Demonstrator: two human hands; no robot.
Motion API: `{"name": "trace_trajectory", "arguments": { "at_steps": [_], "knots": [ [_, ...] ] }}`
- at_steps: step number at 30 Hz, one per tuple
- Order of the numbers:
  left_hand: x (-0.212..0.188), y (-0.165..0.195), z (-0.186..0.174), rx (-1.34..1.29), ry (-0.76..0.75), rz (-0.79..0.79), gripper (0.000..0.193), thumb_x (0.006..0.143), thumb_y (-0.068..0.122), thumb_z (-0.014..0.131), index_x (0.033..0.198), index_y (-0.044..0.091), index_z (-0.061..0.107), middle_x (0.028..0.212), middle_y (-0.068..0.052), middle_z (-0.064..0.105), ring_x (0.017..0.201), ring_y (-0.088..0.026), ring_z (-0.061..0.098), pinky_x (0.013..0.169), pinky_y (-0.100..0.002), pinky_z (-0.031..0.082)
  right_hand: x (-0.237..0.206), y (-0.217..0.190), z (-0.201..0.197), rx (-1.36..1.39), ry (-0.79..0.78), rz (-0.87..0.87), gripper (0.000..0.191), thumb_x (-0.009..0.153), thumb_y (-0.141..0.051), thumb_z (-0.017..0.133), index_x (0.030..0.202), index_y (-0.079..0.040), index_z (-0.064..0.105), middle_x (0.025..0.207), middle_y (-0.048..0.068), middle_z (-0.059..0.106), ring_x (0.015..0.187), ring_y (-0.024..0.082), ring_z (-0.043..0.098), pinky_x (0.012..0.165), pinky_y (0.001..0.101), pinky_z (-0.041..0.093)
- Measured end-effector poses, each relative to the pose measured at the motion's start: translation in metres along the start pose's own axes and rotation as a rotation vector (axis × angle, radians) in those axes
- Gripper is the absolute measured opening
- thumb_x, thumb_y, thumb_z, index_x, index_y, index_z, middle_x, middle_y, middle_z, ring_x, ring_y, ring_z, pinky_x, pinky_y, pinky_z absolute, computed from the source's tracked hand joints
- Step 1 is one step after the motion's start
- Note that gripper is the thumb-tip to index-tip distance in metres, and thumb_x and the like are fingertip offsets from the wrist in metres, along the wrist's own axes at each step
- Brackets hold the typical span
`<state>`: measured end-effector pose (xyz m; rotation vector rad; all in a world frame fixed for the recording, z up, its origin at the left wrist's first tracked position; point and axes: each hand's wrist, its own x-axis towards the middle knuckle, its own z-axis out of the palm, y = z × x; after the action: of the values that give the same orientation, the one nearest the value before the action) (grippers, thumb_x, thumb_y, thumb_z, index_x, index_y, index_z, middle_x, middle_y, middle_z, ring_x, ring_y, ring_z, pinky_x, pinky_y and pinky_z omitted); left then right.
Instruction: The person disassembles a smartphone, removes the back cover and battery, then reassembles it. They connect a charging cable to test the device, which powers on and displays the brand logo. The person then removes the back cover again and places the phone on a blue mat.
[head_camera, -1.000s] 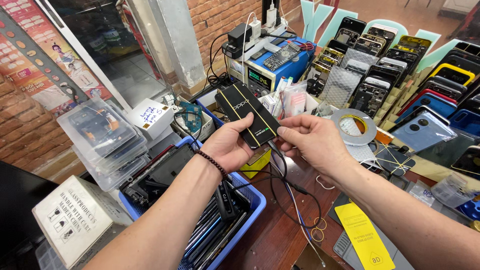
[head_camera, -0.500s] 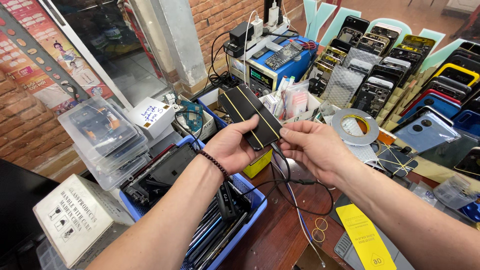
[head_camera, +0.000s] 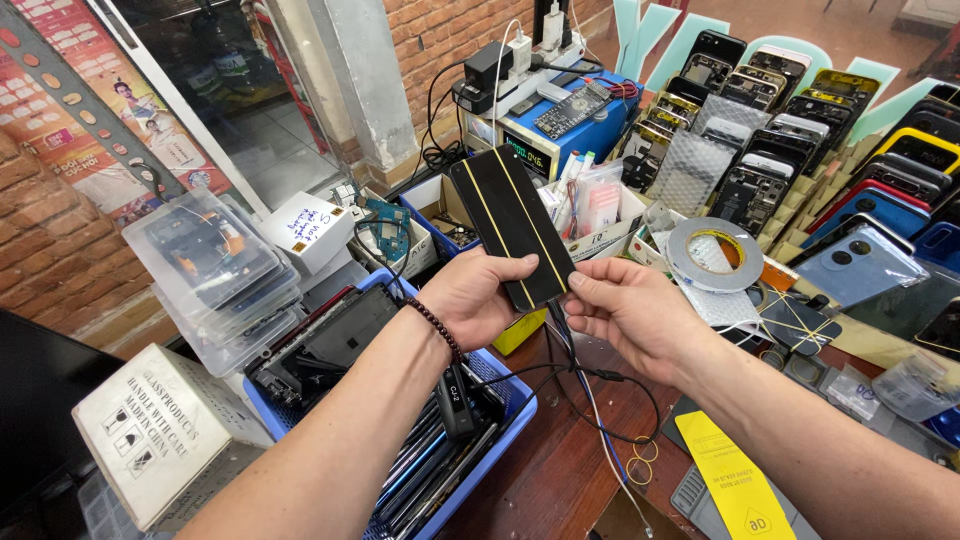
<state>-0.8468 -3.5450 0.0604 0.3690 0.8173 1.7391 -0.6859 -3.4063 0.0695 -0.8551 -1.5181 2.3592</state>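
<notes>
Head view shows both hands raised over a cluttered wooden desk (head_camera: 560, 470), gripping a black phone panel (head_camera: 510, 225) with two thin yellow stripes. The left hand (head_camera: 475, 300), a bead bracelet (head_camera: 435, 325) on its wrist, wraps the panel's near end with the thumb laid across its face. The right hand (head_camera: 625, 315) pinches the panel's near right corner between thumb and fingers. The panel tilts up and away toward the far side. Below the left forearm sits a blue tray (head_camera: 500, 430) of flat parts. A tape roll (head_camera: 713, 252) lies to the right, with rows of phone backs (head_camera: 800, 120) behind it, and a blue meter box (head_camera: 545, 135) stands at the far side.
</notes>
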Motion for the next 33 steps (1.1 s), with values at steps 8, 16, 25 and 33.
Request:
{"name": "trace_trajectory", "arguments": {
  "at_steps": [8, 16, 25, 33],
  "knots": [
    [0.011, -0.026, 0.022, 0.552, 0.387, 0.152, 0.018, 0.084, -0.002, 0.068, 0.1, -0.004, 0.073, 0.092, -0.011, 0.075, 0.082, -0.021, 0.071, 0.073, -0.036, 0.055, 0.001, -0.002, 0.017, -0.379, 0.147, -0.165, 0.035, 0.096, -0.021, 0.065, 0.127, -0.005, 0.065, 0.103, 0.004, 0.073, 0.085, 0.01, 0.068, 0.072, 0.0245, 0.056],
    [0.0, -0.025, 0.053, 0.988, 0.613, 0.154, 0.021, 0.081, 0.007, 0.071, 0.099, -0.003, 0.074, 0.089, -0.016, 0.077, 0.081, -0.022, 0.074, 0.068, -0.036, 0.056, 0.002, -0.021, 0.033, -0.257, 0.015, -0.164, 0.051, 0.093, -0.026, 0.07, 0.136, 0.001, 0.063, 0.108, 0.007, 0.074, 0.086, 0.01, 0.066, 0.072, 0.0238, 0.054],
    [-0.005, -0.028, 0.05, 0.829, 0.501, 0.083, 0.019, 0.082, 0.003, 0.071, 0.099, -0.003, 0.075, 0.089, -0.013, 0.077, 0.077, -0.019, 0.073, 0.066, -0.034, 0.056, 0.017, -0.02, 0.028, -0.166, 0.034, -0.109, 0.041, 0.093, -0.018, 0.068, 0.132, -0.004, 0.066, 0.111, 0.007, 0.073, 0.092, 0.013, 0.068, 0.074, 0.0301, 0.054],
    [-0.013, -0.025, 0.059, 1.098, 0.504, 0.166, 0.02, 0.079, 0.013, 0.073, 0.093, 0.001, 0.078, 0.08, -0.014, 0.078, 0.072, -0.02, 0.077, 0.066, -0.035, 0.06, 0.043, -0.004, 0.0, 0.344, -0.021, 0.08, 0.021, 0.096, -0.018, 0.063, 0.116, -0.013, 0.067, 0.11, 0.001, 0.073, 0.099, 0.017, 0.069, 0.09, 0.0378, 0.056]
  ]
}}
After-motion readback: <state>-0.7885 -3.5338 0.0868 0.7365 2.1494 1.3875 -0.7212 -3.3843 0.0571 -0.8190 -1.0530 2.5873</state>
